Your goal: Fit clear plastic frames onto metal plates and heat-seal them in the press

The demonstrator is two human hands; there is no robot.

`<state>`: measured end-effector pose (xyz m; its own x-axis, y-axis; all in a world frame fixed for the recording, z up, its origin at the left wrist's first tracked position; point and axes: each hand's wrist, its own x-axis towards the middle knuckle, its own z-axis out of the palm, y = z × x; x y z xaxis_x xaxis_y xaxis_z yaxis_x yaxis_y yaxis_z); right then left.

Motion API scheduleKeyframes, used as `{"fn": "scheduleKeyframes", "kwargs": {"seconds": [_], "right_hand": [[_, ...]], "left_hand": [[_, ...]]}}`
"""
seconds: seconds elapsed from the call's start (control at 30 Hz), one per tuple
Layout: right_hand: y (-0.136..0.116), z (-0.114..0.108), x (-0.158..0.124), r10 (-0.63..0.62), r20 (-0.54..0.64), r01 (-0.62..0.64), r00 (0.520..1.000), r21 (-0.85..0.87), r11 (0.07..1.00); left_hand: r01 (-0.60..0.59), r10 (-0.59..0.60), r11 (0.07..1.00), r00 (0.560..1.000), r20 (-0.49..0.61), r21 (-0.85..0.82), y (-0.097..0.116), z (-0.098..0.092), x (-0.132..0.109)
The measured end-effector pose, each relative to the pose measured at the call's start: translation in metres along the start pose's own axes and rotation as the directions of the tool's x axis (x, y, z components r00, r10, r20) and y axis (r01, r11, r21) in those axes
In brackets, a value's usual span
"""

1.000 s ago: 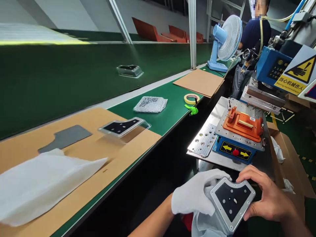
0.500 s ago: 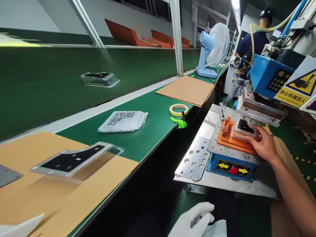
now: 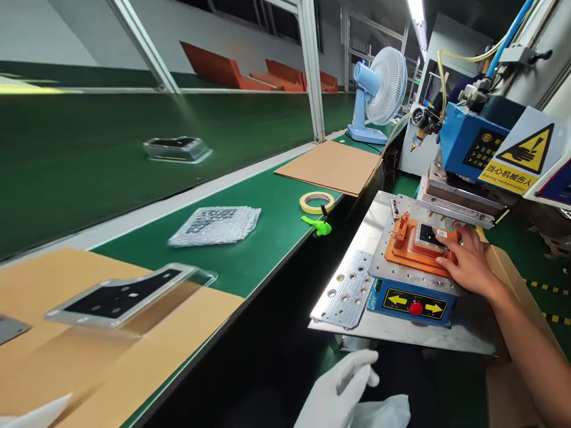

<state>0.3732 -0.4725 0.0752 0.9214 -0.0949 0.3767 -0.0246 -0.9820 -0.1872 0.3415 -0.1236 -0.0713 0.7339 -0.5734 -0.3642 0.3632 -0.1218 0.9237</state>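
A clear plastic package with a black insert (image 3: 426, 233) sits in the orange fixture (image 3: 404, 257) under the press head. My bare right hand (image 3: 466, 255) rests at its right side, fingers spread, the index fingertip on its top near a small white label and the thumb near the fixture's front edge. In a white glove, my left hand (image 3: 341, 386) hangs in front of the metal table, fingers loosely bent and apart from the thumb, with nothing visible between them. Pale cloth (image 3: 383, 413) lies beside its wrist; whether they touch is unclear.
The blue press (image 3: 475, 142) overhangs the fixture. A perforated metal plate (image 3: 345, 288) lies left of it. On the green bench are bagged parts (image 3: 216, 226), yellow tape (image 3: 317, 203), cardboard (image 3: 330, 166), a fan (image 3: 386, 86) and another clear package (image 3: 120, 297).
The package now sits lower and further left in the fixture, and my right hand's fingers have spread over it. The view has shifted slightly; the person behind is now mostly hidden by the press.
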Motion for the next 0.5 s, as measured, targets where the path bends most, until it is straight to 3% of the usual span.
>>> {"fn": "scheduleKeyframes", "kwargs": {"seconds": [0.07,0.1,0.13,0.17,0.2,0.23,0.33,0.4,0.5], "right_hand": [[-0.025,-0.007,-0.031,0.024,-0.101,-0.007,0.995,0.164,0.986],[-0.04,-0.008,-0.052,0.048,-0.088,-0.019,0.995,0.304,0.953],[-0.055,-0.006,-0.074,0.022,0.033,-0.035,0.999,0.479,0.877],[-0.07,-0.001,-0.097,-0.049,0.226,-0.111,0.973,0.64,0.76],[-0.085,0.006,-0.12,-0.09,0.389,-0.249,0.917,0.731,0.635],[-0.098,0.016,-0.141,-0.123,0.498,-0.375,0.859,0.773,0.511],[-0.128,0.052,-0.188,-0.071,0.571,-0.553,0.818,0.814,0.176],[-0.138,0.073,-0.207,0.054,0.586,-0.589,0.808,0.804,0.079],[-0.136,0.09,-0.228,0.191,0.575,-0.594,0.795,0.803,0.054]], "left_hand": [[-0.103,0.1,0.994,0.993,-0.067,-0.036,0.021,0.004,-0.003],[-0.154,0.15,0.987,0.985,-0.083,-0.053,0.031,0.007,-0.005],[-0.2,0.194,0.978,0.977,-0.094,-0.065,0.04,0.011,-0.006],[-0.235,0.227,0.969,0.968,-0.109,-0.072,0.047,0.015,-0.006],[-0.258,0.248,0.963,0.96,-0.128,-0.075,0.053,0.02,-0.007],[-0.27,0.255,0.96,0.954,-0.159,-0.079,0.056,0.026,-0.006],[-0.257,0.224,0.959,0.944,-0.242,-0.116,0.055,0.046,-0.004],[-0.252,0.215,0.959,0.944,-0.249,-0.128,0.046,0.06,-0.004],[-0.257,0.233,0.963,0.947,-0.221,-0.086,0.025,0.077,-0.006]]}}
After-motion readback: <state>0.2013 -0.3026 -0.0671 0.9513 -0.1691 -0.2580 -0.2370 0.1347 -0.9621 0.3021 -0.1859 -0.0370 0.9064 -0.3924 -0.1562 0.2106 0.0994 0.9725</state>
